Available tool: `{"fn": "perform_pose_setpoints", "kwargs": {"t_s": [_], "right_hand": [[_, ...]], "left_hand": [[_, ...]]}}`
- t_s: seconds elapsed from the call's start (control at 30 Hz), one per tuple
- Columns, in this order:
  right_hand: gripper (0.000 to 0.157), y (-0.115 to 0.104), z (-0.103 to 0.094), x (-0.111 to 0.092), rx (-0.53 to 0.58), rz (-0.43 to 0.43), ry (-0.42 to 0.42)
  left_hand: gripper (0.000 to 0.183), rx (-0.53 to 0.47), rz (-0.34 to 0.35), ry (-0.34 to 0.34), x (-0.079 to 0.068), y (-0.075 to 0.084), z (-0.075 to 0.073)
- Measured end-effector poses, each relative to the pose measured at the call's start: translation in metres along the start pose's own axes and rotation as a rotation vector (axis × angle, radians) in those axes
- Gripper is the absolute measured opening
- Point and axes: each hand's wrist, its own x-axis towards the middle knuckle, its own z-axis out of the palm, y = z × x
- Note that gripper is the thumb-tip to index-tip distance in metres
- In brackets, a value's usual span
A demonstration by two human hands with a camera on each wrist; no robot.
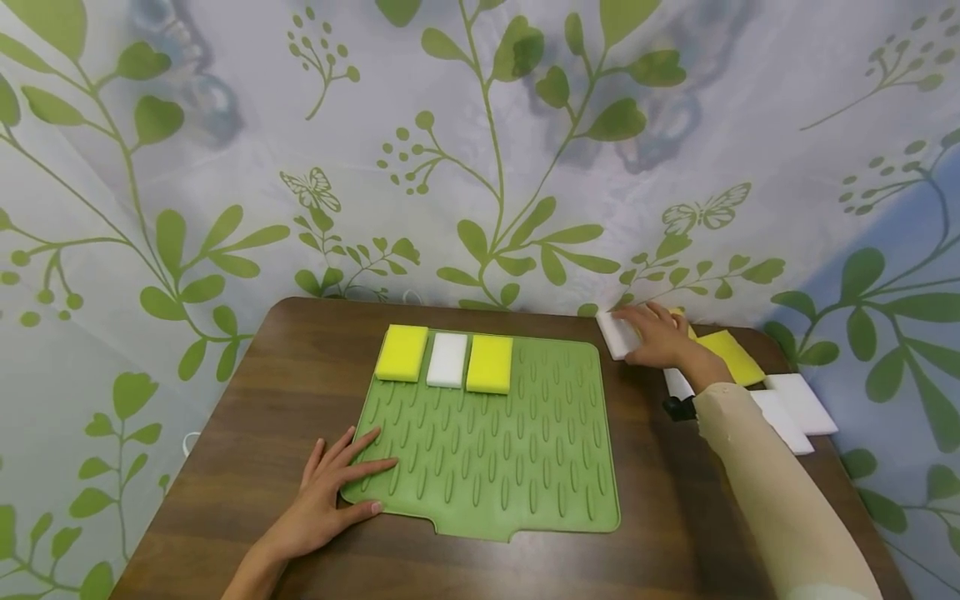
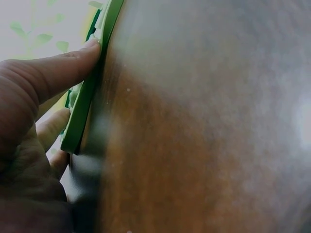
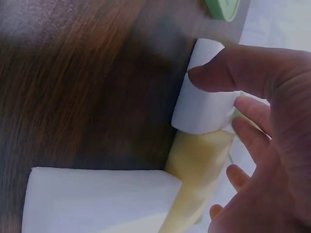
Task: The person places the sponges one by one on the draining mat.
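At the table's back right, my right hand pinches a white sponge block, with the thumb across its near face in the right wrist view. A yellow sponge lies right beside that block, partly behind the hand in the head view. My left hand rests with spread, straight fingers on the lower left corner of a green ridged mat. Along the mat's top edge, from the left, sit a yellow sponge, a white sponge and another yellow sponge.
Around my right forearm lie more sponges: a yellow one and several white ones. A small black object shows at the right wrist. The brown wooden table backs onto a leaf-patterned cloth.
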Motion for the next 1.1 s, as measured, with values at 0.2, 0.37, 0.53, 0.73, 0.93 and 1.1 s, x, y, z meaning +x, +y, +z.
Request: {"fn": "perform_pose_setpoints", "kwargs": {"t_s": [0.2,0.37,0.53,0.73,0.93,1.1], "right_hand": [[0.084,0.003,0.001,0.001,0.01,0.023,-0.008],[0.082,0.001,0.002,0.003,0.007,0.046,-0.004],[0.079,-0.003,0.004,0.003,0.035,0.054,0.022],[0.079,-0.006,0.008,-0.001,0.037,0.055,0.065],[0.079,-0.008,0.009,-0.002,0.014,0.068,0.061],[0.08,-0.009,0.01,-0.003,0.024,0.066,0.061]], "left_hand": [[0.054,0.004,0.008,0.008,0.0,-0.001,0.0],[0.054,0.0,0.009,0.003,0.001,-0.002,0.001],[0.054,0.004,0.013,0.006,0.001,-0.002,0.001],[0.054,0.013,0.012,0.004,0.0,-0.002,0.001],[0.054,0.003,0.001,-0.003,0.0,-0.002,0.001],[0.054,0.007,-0.004,-0.002,-0.001,-0.002,0.001]]}}
